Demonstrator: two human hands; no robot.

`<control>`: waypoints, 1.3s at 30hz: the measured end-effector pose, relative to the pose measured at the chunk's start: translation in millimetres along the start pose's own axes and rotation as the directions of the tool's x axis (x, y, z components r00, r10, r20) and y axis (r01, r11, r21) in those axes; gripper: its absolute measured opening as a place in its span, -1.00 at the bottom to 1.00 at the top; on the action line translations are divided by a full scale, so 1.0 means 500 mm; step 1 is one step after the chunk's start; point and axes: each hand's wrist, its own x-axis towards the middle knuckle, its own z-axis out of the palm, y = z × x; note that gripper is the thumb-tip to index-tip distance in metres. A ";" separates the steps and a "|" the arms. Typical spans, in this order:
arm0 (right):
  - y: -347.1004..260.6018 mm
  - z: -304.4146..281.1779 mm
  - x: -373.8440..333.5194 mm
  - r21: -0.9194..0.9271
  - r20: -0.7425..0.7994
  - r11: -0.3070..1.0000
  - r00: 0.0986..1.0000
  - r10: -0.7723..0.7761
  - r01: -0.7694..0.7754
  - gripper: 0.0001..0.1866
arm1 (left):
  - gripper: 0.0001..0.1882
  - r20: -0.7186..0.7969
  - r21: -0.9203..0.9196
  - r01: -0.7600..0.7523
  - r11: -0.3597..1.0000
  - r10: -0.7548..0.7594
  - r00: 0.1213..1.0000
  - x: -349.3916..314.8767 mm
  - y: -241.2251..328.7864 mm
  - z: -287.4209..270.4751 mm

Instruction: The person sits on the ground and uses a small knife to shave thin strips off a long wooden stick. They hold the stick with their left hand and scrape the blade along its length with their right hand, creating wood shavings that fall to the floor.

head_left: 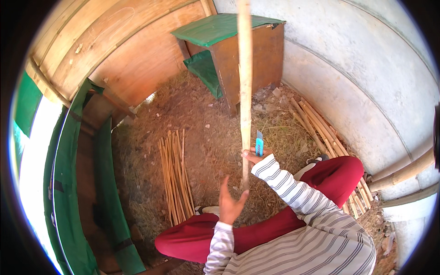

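Observation:
A long, pale bamboo pole (pixel 246 68) stands nearly upright before me, its lower end between my hands. My right hand (pixel 260 158) is closed, with thumb and fingers pinching the pole near its lower part. That same hand also holds a light-blue utility knife (pixel 259 145), its blade pointing up and away. Just left of the pole's bottom end is my left hand (pixel 230 206), open with fingers and thumb apart. Its thumb tip lies against or very close to the pole; I cannot tell which.
Thin bamboo sticks (pixel 174 178) lie in a bundle at left, beside my knee. More sticks (pixel 323 130) lie at right along the pale wall (pixel 348 50). A brown wooden box with a green cover (pixel 224 27) stands ahead. Green-covered boards (pixel 112 192) line the left side.

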 end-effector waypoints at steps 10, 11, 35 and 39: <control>0.032 -0.047 -0.004 -0.316 0.142 0.918 0.969 -0.203 0.239 -0.52 | -0.67 -0.173 0.101 0.348 0.932 -0.328 0.929 0.016 0.047 -0.006; 0.029 -0.064 -0.005 -0.359 0.198 0.906 0.967 -0.162 0.225 -0.44 | -0.66 -0.083 0.028 0.386 0.922 -0.383 0.920 0.009 0.046 -0.026; 0.095 -0.008 -0.029 -0.013 0.051 0.997 0.995 0.082 -0.081 -0.73 | -0.46 0.695 -0.194 0.840 0.507 -0.533 0.483 -0.358 -0.008 -0.268; 0.097 0.000 -0.036 0.002 0.024 0.999 0.999 0.042 -0.042 -0.71 | -0.38 0.708 -0.281 0.694 0.663 -0.345 0.616 -0.318 -0.019 -0.302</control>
